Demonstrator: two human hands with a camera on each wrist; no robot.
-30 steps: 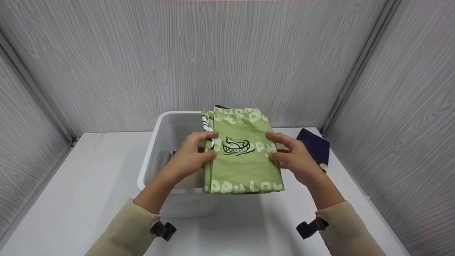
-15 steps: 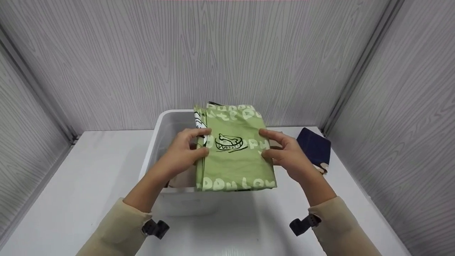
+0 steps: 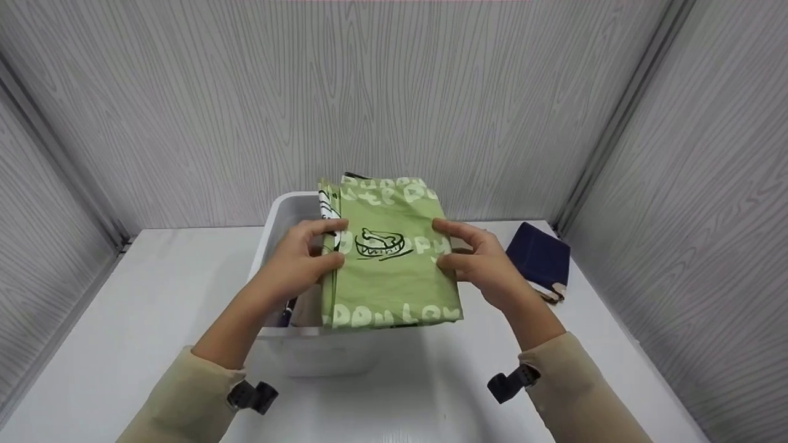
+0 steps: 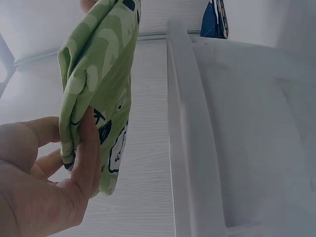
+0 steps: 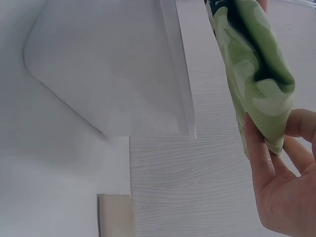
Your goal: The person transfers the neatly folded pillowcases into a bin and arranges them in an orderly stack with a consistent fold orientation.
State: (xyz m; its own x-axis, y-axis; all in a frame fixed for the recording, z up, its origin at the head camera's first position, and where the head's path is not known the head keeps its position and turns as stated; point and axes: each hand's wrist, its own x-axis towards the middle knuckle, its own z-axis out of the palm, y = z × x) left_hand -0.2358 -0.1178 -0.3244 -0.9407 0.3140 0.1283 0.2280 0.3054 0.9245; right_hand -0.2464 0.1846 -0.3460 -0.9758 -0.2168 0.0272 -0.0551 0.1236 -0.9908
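A folded green cloth point(image 3: 394, 286), printed with pale lettering and a black bowl-and-bone drawing, is held up over the right part of a white plastic bin point(image 3: 320, 354). My left hand point(image 3: 301, 252) pinches its left edge, thumb and index finger on the near face and the other fingers behind. On the opposite edge, my right hand point(image 3: 483, 261) pinches the cloth in the same way. Both wrist views show the cloth's layered folds between thumb and fingers. The cloth hides much of the bin's inside; a brownish item point(image 3: 308, 307) and something dark blue show in it.
A dark navy folded cloth point(image 3: 538, 255) with a light patterned corner lies on the white table point(image 3: 178, 264) at the right. Wood-grain panels point(image 3: 345, 92) enclose the table at the back and both sides. The bin's rim point(image 4: 190, 138) stands beside my left hand.
Both hands have carried the green cloth leftward and slightly up, farther over the bin. Their grip on it looks the same. The bin and navy cloth have stayed in place.
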